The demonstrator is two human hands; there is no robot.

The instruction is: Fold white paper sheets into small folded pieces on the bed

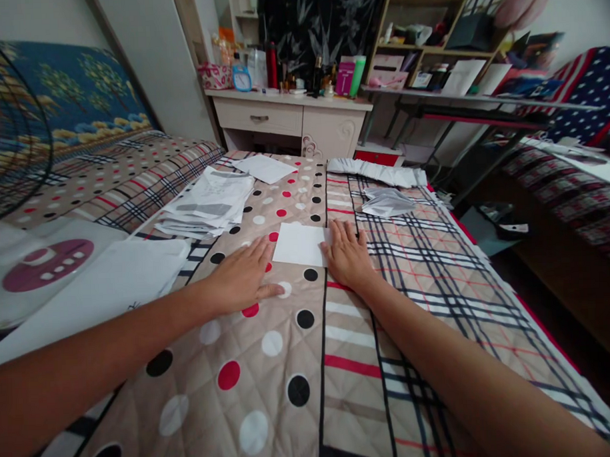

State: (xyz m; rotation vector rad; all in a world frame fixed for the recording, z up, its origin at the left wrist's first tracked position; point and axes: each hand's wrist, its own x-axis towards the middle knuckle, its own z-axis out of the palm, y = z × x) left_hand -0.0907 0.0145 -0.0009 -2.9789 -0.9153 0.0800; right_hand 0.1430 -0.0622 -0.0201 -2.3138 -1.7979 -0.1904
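Note:
On the quilted bedspread point(283, 342) lies a small white sheet of paper point(300, 244), flat between my two hands. My right hand point(346, 255) rests on its right edge with the fingers stretched out. Just left of the sheet, my left hand point(241, 276) lies flat on the bedspread, fingers extended and thumb apart. It holds nothing. Beyond my left hand sits a stack of printed papers point(208, 200), with a single white sheet point(265, 168) farther back. Some folded papers point(387, 202) lie beyond my right hand.
A long folded white bundle point(378, 172) lies at the bed's far edge. Larger white sheets point(111, 282) and a plastic bag with a purple print point(49, 264) are at left, near a wire fan guard point(49, 141). A cluttered dresser point(258, 117) stands behind the bed.

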